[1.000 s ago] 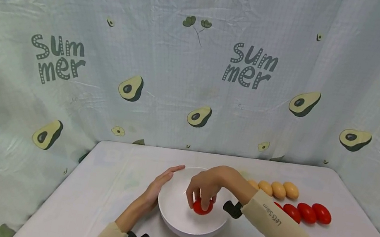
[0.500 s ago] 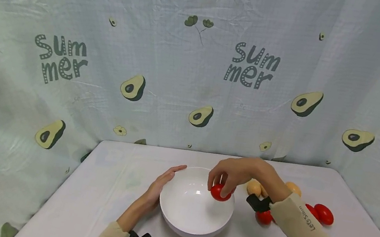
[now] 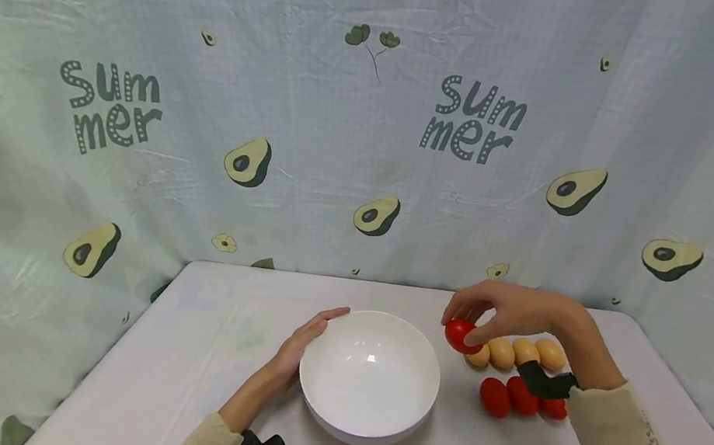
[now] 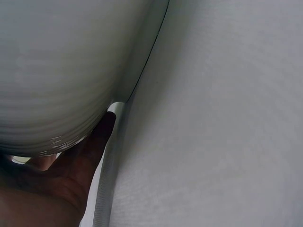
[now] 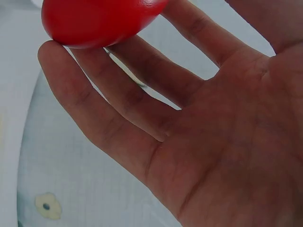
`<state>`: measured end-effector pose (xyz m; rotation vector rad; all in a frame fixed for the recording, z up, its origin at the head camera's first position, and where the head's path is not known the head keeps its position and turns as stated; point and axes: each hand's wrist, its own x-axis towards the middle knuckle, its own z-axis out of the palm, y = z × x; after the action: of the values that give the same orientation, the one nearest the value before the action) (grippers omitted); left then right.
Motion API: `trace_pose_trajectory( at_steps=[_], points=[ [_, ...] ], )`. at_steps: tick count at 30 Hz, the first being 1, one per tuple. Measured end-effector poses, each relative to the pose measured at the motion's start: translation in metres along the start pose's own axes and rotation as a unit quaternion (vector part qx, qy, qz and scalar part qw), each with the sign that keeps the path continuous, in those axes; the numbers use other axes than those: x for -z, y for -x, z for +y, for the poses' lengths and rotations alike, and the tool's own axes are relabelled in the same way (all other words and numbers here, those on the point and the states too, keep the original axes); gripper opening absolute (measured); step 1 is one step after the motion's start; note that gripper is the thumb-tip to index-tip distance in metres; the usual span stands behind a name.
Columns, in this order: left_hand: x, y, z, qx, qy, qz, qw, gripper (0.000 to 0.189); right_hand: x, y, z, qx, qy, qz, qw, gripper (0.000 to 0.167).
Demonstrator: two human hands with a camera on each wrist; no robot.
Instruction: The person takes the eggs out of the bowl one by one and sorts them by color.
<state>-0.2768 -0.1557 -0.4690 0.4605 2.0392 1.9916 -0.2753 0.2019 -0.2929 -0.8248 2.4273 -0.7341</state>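
Note:
A glossy red egg [image 3: 463, 336] is pinched between the thumb and fingers of my right hand [image 3: 515, 312], above the table just right of the bowl. In the right wrist view the same egg [image 5: 102, 21] lies against the fingertips, with the thumb on its other side. The white bowl [image 3: 369, 374] stands upright at the middle of the table. My left hand [image 3: 296, 350] rests along the bowl's left side, fingers extended up to the rim. From the left wrist, the bowl's outer wall [image 4: 57, 71] appears close above that hand [image 4: 71, 175].
Several beige eggs [image 3: 525, 351] lie in a row behind the right forearm. In front of them, red eggs [image 3: 495, 397] form another row, partly covered by the wrist camera. A patterned curtain [image 3: 318, 114] hangs behind the white table [image 3: 223, 342].
My right hand has lifted the red egg out of the bowl and carried it right, past the rim. The left hand stays at the bowl's side.

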Motion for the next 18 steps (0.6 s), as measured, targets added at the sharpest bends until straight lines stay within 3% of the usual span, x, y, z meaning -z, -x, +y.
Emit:
trace_pose_trajectory(
  at_steps=[9, 18],
  points=[
    [-0.001, -0.001, 0.001, -0.002, 0.004, -0.002, 1.0, 0.052, 0.005, 0.041, 0.041, -0.026, -0.033, 0.07, 0.9966, 0.044],
    [0.0, -0.001, 0.001, 0.001, -0.004, 0.005, 1.0, 0.051, -0.001, 0.086, 0.09, -0.043, -0.06, 0.152, 0.9857, 0.046]
  ],
)
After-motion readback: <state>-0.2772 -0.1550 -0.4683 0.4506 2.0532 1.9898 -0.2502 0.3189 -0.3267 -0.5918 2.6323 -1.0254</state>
